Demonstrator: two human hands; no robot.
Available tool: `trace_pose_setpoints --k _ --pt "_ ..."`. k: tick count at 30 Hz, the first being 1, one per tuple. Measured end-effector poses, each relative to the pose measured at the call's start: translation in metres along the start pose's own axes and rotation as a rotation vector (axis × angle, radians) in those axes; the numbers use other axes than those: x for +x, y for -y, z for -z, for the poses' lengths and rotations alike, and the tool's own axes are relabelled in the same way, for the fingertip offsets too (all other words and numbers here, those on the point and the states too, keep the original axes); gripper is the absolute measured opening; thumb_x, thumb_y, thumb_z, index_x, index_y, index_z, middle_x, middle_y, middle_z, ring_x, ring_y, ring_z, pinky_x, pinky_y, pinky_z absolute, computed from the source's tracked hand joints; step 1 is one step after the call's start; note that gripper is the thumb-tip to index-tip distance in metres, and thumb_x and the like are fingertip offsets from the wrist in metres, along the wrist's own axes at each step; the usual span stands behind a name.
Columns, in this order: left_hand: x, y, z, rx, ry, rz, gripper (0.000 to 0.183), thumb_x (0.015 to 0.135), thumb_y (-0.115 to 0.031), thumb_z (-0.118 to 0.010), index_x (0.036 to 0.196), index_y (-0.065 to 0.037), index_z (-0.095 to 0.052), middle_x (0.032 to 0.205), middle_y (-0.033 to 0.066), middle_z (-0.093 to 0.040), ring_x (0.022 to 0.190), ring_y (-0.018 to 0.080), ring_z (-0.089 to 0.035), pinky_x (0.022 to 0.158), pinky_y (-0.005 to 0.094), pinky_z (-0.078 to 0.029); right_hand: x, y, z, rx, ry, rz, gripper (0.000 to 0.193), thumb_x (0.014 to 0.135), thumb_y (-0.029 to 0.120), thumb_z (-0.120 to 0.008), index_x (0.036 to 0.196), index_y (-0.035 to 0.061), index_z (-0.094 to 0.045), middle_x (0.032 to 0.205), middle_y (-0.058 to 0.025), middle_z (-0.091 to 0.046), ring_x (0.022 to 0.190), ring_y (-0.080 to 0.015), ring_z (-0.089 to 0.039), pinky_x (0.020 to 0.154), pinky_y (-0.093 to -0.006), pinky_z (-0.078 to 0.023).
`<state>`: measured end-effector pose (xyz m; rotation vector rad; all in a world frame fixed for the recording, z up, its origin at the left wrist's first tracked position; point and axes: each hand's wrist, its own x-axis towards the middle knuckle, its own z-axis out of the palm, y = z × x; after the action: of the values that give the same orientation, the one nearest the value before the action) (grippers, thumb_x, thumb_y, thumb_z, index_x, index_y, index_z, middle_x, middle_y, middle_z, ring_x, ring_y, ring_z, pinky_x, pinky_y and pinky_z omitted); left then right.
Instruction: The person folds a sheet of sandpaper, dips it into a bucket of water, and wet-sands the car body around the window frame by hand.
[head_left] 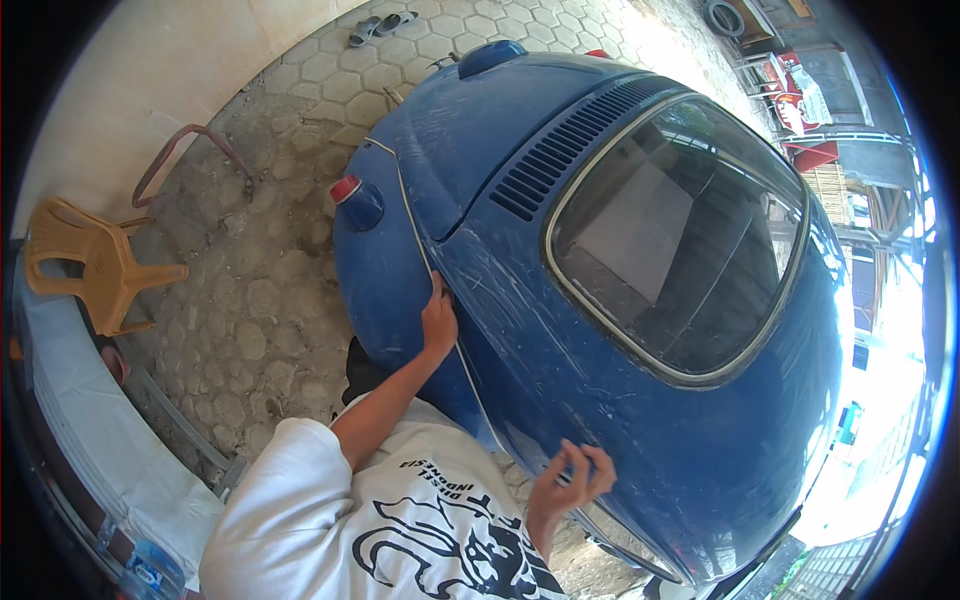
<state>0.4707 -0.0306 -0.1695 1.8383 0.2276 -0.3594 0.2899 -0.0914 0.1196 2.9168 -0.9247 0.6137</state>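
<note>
A blue rounded car body [470,290] with scuffed paint fills the middle and right. A thin pale trim strip [415,225] runs along the seam between the body and the rear fender [385,285]. My left hand [438,322] is at this seam, closed on the strip with the index finger along it; its other fingers are partly hidden. My right hand [572,485] is beside the car's lower side, fingers bent and apart, nothing visible in it. Up the fender sits a tail light [356,203] with a red lens and blue housing.
A rear window [690,240] with a pale rim and a slatted vent [585,140] lie to the right. On the stone paving at left stand a tan plastic chair [95,260] and a reddish tube frame [180,160]. Sandals [382,28] lie at the back by the wall.
</note>
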Motion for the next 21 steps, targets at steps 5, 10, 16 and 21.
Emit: trace_pose_setpoints --k 5,10,16,21 --pt "0.044 -0.033 0.028 -0.09 0.096 0.37 0.05 0.1 -0.023 -0.033 0.146 -0.004 -0.034 0.131 0.0241 -0.052 0.122 0.0381 -0.05 0.101 0.038 -0.039 0.029 -0.072 0.054 -0.384 -0.402 -0.179 0.005 0.086 0.009 -0.064 0.086 0.0078 -0.069 0.095 -0.0059 -0.057 0.095 -0.0232 -0.052 0.083 -0.0421 -0.039" --pt "0.053 -0.02 0.019 0.153 -0.203 -0.131 0.045 0.101 -0.019 -0.035 0.141 0.0 -0.04 0.135 0.0219 -0.048 0.123 0.0367 -0.048 0.102 0.0377 -0.04 0.023 -0.115 0.064 -0.476 -0.51 -0.266 0.011 0.088 0.008 -0.058 0.088 0.0082 -0.069 0.097 -0.0039 -0.061 0.093 -0.0222 -0.053 0.076 -0.0394 -0.045" --pt "-0.009 -0.022 0.008 0.128 -0.21 -0.091 0.042 0.099 -0.02 -0.041 0.133 0.004 -0.049 0.121 0.0219 -0.059 0.11 0.0371 -0.057 0.096 0.0395 -0.044 0.019 -0.115 0.06 -0.415 -0.554 -0.296 0.009 0.086 0.008 -0.059 0.087 0.0086 -0.068 0.093 -0.004 -0.062 0.091 -0.0223 -0.054 0.074 -0.0384 -0.046" --pt "0.027 -0.018 0.043 0.294 -0.323 0.037 0.034 0.097 -0.018 -0.043 0.11 0.009 -0.06 0.111 0.0271 -0.061 0.099 0.0436 -0.058 0.083 0.0465 -0.045 0.014 -0.117 0.057 -0.357 -0.568 -0.323 0.008 0.085 0.009 -0.061 0.085 0.009 -0.068 0.092 -0.004 -0.062 0.09 -0.0224 -0.054 0.075 -0.0387 -0.045"
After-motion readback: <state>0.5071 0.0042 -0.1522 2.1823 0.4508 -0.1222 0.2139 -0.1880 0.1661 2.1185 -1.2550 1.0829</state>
